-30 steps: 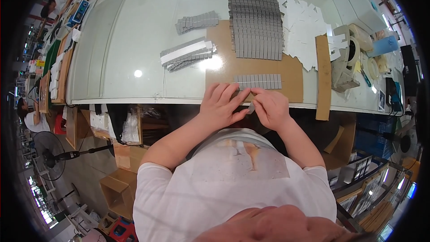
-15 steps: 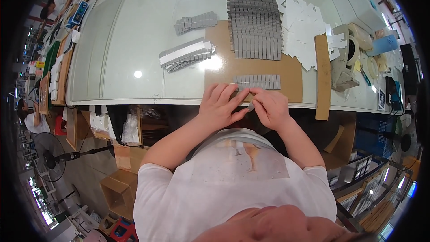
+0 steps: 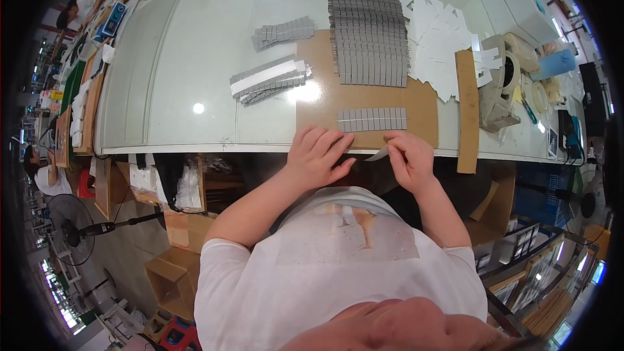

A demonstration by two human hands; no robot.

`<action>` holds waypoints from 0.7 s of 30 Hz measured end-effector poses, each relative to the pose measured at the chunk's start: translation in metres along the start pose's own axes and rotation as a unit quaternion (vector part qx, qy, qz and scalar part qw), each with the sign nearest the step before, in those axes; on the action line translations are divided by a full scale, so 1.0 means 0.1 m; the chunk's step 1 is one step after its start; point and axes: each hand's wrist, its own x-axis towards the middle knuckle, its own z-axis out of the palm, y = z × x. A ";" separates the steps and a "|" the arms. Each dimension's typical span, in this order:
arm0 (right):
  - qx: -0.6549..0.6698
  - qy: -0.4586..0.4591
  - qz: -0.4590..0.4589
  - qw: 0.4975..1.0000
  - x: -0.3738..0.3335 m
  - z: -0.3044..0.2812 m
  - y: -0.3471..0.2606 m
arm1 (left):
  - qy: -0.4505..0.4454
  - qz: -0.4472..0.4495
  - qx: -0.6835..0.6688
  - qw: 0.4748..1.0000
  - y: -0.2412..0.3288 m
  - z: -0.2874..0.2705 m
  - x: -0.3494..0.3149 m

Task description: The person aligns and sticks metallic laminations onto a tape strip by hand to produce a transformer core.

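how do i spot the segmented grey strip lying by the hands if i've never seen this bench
Find the flat brown cardboard sheet on the pale worktop. On its near part, just beyond the left hand and right hand, lies the grey strip. Unlike the big overlapping grey pile farther back, it is one short row on its own.

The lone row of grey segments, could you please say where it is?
In the head view, the row lies right of centre on brown cardboard, just beyond the left hand and right hand.
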 end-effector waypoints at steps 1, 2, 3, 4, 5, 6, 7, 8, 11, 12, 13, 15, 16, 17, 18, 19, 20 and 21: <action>0.000 0.000 0.000 1.000 -0.02 -0.03 0.02 | 0.000 0.000 0.000 1.000 -0.01 0.01 -0.01; 0.023 -0.005 0.033 0.999 -0.05 -0.05 0.04 | 0.005 0.002 -0.005 1.000 -0.02 0.01 -0.02; 0.045 -0.008 0.066 0.997 -0.08 -0.07 0.05 | 0.011 0.005 -0.011 1.000 -0.02 0.02 -0.02; 0.044 -0.008 0.066 0.997 -0.10 -0.08 0.05 | 0.011 0.005 -0.011 1.000 -0.02 0.02 -0.01; 0.174 0.018 0.192 0.966 -0.13 -0.09 0.03 | 0.015 0.003 -0.012 1.000 -0.02 0.02 0.00; 0.298 0.044 0.311 0.901 -0.12 -0.09 0.01 | 0.019 0.002 -0.014 1.000 -0.01 0.02 0.00; 0.336 0.063 0.325 0.882 -0.05 -0.12 -0.04 | 0.019 0.002 -0.013 1.000 -0.01 0.02 0.00; 0.336 0.062 0.324 0.883 -0.02 -0.15 -0.02 | 0.020 -0.002 -0.007 1.000 0.00 0.02 0.00; 0.419 0.036 0.322 0.848 0.09 -0.22 0.08 | 0.004 -0.012 -0.002 1.000 0.01 -0.01 0.02; 0.472 0.055 0.343 0.810 0.13 -0.22 0.09 | -0.007 -0.013 -0.003 1.000 0.01 -0.02 0.02; 0.522 0.074 0.363 0.768 0.17 -0.22 0.10 | -0.006 -0.013 -0.002 1.000 0.01 -0.02 0.03; 0.516 0.094 0.388 0.757 0.25 -0.20 0.10 | 0.014 -0.007 -0.002 1.000 0.01 -0.01 0.04; 0.510 0.116 0.414 0.745 0.29 -0.17 0.09 | 0.015 -0.007 -0.001 1.000 0.02 -0.02 0.04; 0.510 0.115 0.414 0.745 0.34 -0.14 0.07 | 0.007 -0.009 0.000 1.000 0.02 -0.02 0.04; 0.441 0.119 0.428 0.780 0.38 -0.11 0.05 | -0.001 -0.012 0.002 1.000 0.03 -0.03 0.04; 0.369 0.122 0.439 0.810 0.41 -0.09 0.05 | 0.005 -0.010 -0.003 1.000 0.03 -0.04 0.07; 0.370 0.121 0.439 0.810 0.40 -0.08 0.07 | 0.005 -0.010 -0.002 1.000 0.03 -0.04 0.07; 0.340 0.112 0.447 0.820 0.38 -0.08 0.11 | 0.008 -0.008 -0.004 1.000 0.02 -0.03 0.06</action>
